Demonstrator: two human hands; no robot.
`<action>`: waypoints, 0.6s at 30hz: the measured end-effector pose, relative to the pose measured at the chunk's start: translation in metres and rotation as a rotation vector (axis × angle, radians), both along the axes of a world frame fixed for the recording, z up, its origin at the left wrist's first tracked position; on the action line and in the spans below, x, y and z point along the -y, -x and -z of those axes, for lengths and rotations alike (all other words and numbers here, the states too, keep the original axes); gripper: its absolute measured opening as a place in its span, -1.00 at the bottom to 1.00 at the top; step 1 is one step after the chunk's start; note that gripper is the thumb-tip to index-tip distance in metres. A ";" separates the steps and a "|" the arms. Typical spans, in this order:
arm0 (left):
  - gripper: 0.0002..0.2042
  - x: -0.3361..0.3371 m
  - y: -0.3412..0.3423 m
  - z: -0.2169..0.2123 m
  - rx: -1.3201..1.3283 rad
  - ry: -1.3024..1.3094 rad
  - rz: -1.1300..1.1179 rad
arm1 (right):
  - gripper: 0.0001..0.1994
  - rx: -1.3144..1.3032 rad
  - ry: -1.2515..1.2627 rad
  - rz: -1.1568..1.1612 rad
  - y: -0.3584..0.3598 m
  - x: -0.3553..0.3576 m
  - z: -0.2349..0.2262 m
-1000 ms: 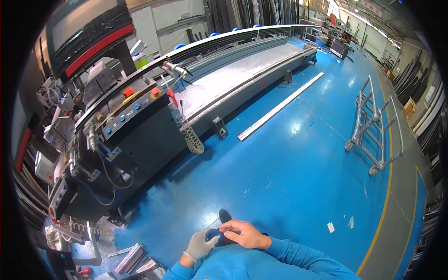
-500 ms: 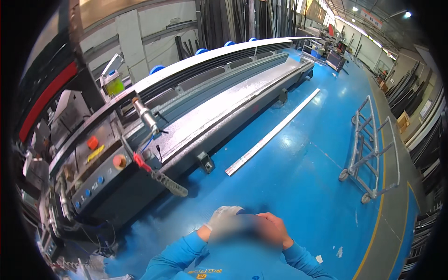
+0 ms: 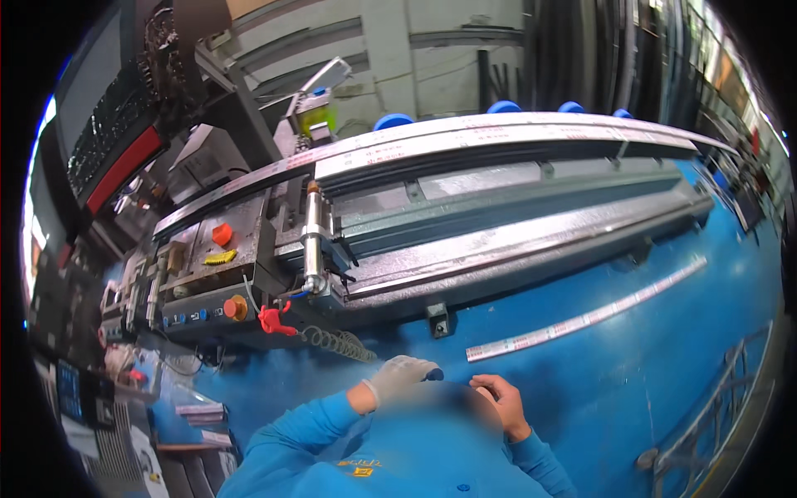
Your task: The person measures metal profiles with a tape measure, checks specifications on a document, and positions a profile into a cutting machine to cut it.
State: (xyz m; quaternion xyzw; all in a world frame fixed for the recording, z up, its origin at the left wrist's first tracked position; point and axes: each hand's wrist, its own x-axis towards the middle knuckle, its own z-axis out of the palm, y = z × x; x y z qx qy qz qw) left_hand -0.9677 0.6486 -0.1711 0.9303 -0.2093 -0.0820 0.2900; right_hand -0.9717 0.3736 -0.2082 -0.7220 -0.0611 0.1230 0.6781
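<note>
My left hand (image 3: 400, 378), in a pale work glove, is closed in front of my chest. A small dark blue thing (image 3: 433, 375) shows at its fingertips; a blur hides the rest. A short distance to the right, my bare right hand (image 3: 503, 400) has its fingers curled inward. Whatever lies inside that hand is hidden by the fingers and the blur. Beyond both hands, a long white strip-shaped profile (image 3: 585, 318) with printed film lies on the blue floor.
A long machine bed (image 3: 498, 249) runs across ahead, with white profiles (image 3: 498, 131) along its back. At its left stand a control panel with an orange button (image 3: 236, 308), a red air gun (image 3: 274, 319) and its coiled hose (image 3: 339, 341). A metal trolley (image 3: 722, 398) is at right.
My view has swung left, bringing more of the machine and its left end into sight. My hands have moved apart, and the dark blue thing now shows at the left fingertips.
</note>
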 end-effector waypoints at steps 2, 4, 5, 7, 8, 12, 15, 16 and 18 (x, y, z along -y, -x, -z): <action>-0.62 -0.006 -0.021 -0.023 -0.010 -0.039 -0.036 | -0.74 0.081 0.097 -0.159 -0.050 0.017 -0.014; -0.59 -0.013 -0.035 -0.055 0.029 -0.098 -0.017 | -0.74 0.111 0.144 -0.268 -0.082 0.029 -0.017; -0.57 -0.017 -0.041 -0.072 0.075 -0.123 -0.011 | -0.74 0.114 0.151 -0.290 -0.100 0.034 -0.017; -0.55 -0.032 -0.057 -0.096 0.043 -0.126 -0.004 | -0.73 0.127 0.171 -0.325 -0.134 0.040 -0.017; -0.53 -0.039 -0.064 -0.107 0.019 -0.134 0.030 | -0.73 0.135 0.179 -0.344 -0.150 0.040 -0.017; -0.51 -0.064 -0.106 -0.142 0.040 -0.187 0.062 | -0.72 0.127 0.209 -0.434 -0.185 0.020 -0.018; -0.51 -0.088 -0.141 -0.157 0.048 -0.219 0.112 | -0.72 0.150 0.238 -0.468 -0.209 -0.001 -0.022; -0.51 -0.093 -0.157 -0.161 0.050 -0.236 0.147 | -0.72 0.178 0.255 -0.478 -0.219 -0.008 -0.025; -0.50 -0.105 -0.183 -0.163 0.057 -0.267 0.220 | -0.71 0.233 0.292 -0.495 -0.238 -0.024 -0.031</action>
